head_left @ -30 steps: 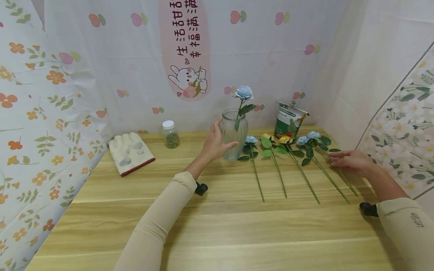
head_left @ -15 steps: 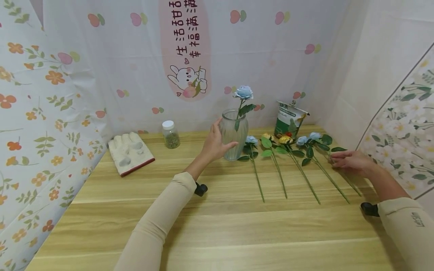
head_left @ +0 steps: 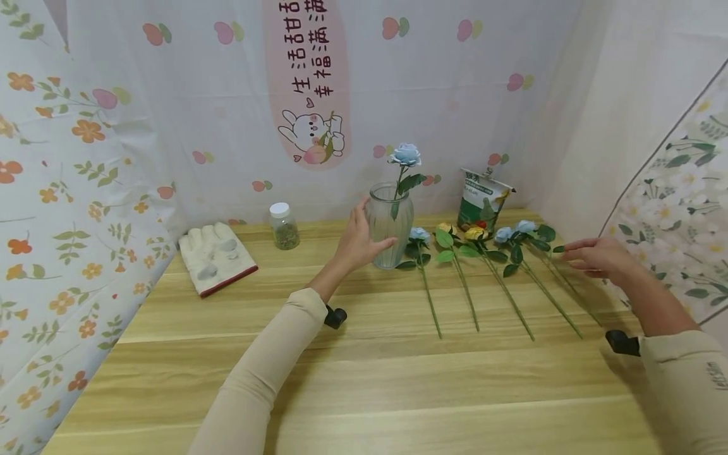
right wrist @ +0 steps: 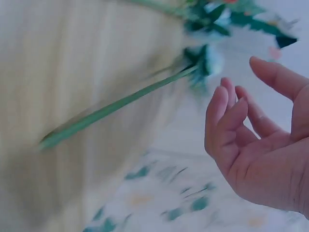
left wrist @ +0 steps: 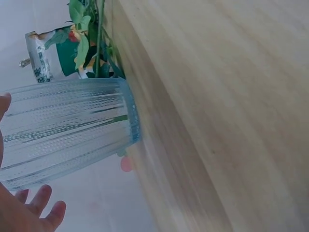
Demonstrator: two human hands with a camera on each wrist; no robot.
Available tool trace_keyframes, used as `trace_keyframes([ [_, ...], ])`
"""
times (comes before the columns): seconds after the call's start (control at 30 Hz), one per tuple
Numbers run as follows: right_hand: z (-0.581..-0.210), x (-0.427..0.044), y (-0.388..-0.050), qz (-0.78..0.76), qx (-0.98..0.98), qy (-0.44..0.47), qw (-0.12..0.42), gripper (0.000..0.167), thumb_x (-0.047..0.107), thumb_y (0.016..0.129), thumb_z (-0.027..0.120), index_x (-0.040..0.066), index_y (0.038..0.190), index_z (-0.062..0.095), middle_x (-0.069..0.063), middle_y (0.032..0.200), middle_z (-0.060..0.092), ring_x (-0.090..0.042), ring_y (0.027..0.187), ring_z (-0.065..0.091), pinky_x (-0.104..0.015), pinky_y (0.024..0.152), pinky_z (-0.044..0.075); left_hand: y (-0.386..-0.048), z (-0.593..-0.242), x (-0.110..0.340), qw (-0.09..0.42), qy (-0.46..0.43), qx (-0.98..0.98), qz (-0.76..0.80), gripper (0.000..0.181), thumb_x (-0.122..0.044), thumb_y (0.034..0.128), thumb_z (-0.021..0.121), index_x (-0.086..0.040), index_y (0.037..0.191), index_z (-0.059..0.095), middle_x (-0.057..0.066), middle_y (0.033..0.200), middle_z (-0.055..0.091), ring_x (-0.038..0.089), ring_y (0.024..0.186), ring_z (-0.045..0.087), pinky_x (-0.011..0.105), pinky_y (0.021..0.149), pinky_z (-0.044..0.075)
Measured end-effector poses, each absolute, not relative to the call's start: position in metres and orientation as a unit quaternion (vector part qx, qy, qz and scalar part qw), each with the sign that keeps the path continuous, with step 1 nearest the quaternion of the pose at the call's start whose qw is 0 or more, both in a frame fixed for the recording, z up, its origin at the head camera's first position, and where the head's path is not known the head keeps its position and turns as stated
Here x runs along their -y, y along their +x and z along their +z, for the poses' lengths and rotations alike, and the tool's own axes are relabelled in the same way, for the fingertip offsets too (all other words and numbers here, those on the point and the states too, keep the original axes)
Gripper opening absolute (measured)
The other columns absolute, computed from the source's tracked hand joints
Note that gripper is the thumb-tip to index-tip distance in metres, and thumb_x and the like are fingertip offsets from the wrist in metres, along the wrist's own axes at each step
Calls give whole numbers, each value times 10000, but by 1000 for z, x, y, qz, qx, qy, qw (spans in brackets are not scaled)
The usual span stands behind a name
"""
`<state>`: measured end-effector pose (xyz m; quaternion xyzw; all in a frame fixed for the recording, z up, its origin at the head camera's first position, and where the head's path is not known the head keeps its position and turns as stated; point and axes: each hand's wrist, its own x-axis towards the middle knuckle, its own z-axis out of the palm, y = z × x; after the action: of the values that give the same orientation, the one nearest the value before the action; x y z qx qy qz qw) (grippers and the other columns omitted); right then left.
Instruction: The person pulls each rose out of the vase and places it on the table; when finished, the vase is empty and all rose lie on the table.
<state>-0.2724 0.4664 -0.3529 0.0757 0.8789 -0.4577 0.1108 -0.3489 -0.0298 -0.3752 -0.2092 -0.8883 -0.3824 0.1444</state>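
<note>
My left hand (head_left: 359,245) holds the ribbed clear glass vase (head_left: 394,230) from its left side, the thumb across its front. A single blue rose (head_left: 406,155) stands in the vase, its bloom above the rim. In the left wrist view the vase (left wrist: 67,125) fills the left part, with several fingers spread beside it. My right hand (head_left: 604,258) hovers over the rightmost blue rose (head_left: 576,292), fingers loosely bent around nothing. The right wrist view has this hand (right wrist: 260,140) apart from the green rose stem (right wrist: 116,104). Several blue and yellow roses (head_left: 463,284) lie side by side.
A green and white pouch (head_left: 482,201) stands behind the roses. At the left lie white work gloves (head_left: 218,258) beside a white-capped jar (head_left: 284,226). Printed cloth hangs behind and at both sides of the wooden table (head_left: 364,392).
My right hand has risen off the rightmost rose, whose stem shifted slightly and now lies on the table. My left hand stays on the vase. The view has drifted slightly.
</note>
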Motion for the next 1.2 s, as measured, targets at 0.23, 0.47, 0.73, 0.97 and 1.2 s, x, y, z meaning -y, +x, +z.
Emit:
trace_keyframes([
  [0.23, -322, -410, -274, -486, -862, 32, 139, 320, 402, 955, 658, 255, 1233, 597, 281, 952, 626, 68, 897, 626, -253, 783, 506, -350, -368, 26, 145, -198, 884, -399, 1086, -500, 812, 782, -107, 1548, 87, 180, 1486, 330, 347, 1298, 467, 494, 953, 472],
  [0.47, -307, -348, -278, -513, -852, 3, 105, 299, 365, 957, 665, 223, 1215, 612, 242, 971, 674, 21, 904, 645, -260, 746, 512, -352, -362, 21, 146, -191, 876, -417, 1086, -537, 818, 761, -82, 1542, 91, 162, 1550, 291, 329, 1360, 418, 488, 1031, 427],
  [0.73, -300, -284, -289, -553, -833, -16, 17, 289, 364, 924, 708, 199, 1160, 688, 210, 935, 700, -31, 900, 665, -273, 729, 515, -355, -360, 18, 150, -179, 876, -423, 1106, -596, 797, 753, -71, 1542, 127, 175, 1542, 336, 337, 1382, 403, 495, 1056, 404],
  [0.97, -298, -228, -306, -550, -833, -60, -3, 469, 319, 952, 678, 14, 1303, 617, 166, 1001, 708, -48, 943, 638, -283, 734, 531, -355, -361, 16, 155, -165, 872, -435, 1052, -555, 799, 774, -105, 1534, 172, 155, 1514, 397, 325, 1344, 454, 487, 1037, 424],
  [1.2, -296, -192, -328, -568, -820, -69, -20, 455, 297, 977, 641, 28, 1342, 597, -99, 1366, 578, -261, 1229, 520, -382, 849, 533, -357, -361, 18, 148, -170, 876, -427, 1048, -564, 796, 771, -102, 1529, 181, 148, 1501, 405, 319, 1325, 469, 481, 1027, 432],
])
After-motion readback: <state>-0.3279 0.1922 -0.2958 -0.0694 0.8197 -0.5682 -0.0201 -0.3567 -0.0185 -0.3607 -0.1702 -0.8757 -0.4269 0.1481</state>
